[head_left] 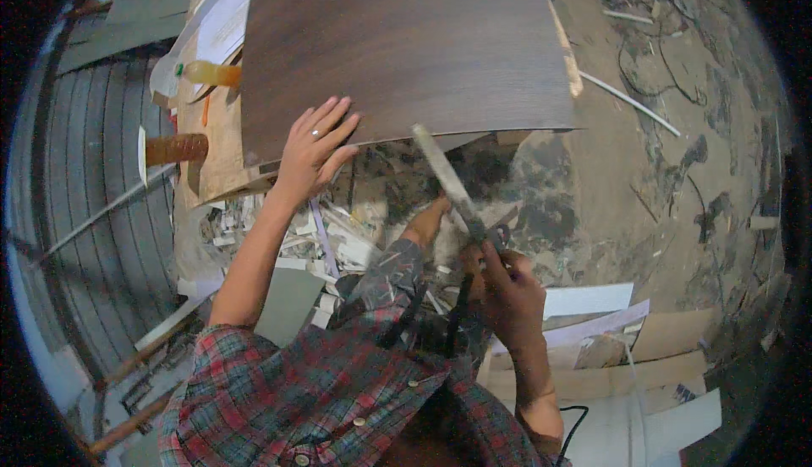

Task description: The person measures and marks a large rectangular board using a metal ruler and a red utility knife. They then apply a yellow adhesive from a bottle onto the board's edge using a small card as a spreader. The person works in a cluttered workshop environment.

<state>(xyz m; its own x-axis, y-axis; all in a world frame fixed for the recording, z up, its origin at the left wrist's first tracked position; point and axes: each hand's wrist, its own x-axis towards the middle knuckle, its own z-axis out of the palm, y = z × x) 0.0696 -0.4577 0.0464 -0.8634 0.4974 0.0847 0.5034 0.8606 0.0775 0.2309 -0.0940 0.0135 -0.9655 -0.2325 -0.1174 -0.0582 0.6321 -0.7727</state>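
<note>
"Where is the board [406,52]?"
"It lies on the bench [223,137]. The left hand [319,147] rests on its near edge, fingers spread."
"And the right hand [512,289]?"
"Closed around the near end of a file [444,167]."
"How will the board handle?"
"Probably stiff, rather heavy, slippery on top; better hold left and right edges."

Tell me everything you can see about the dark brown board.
The dark brown board is a broad panel with faint wood-like streaks and straight edges, its far edge out of view. It lies flat over a tan surface. The left grip rests spread on its near edge, left of middle; whether the long tool touches it is unclear.
</note>
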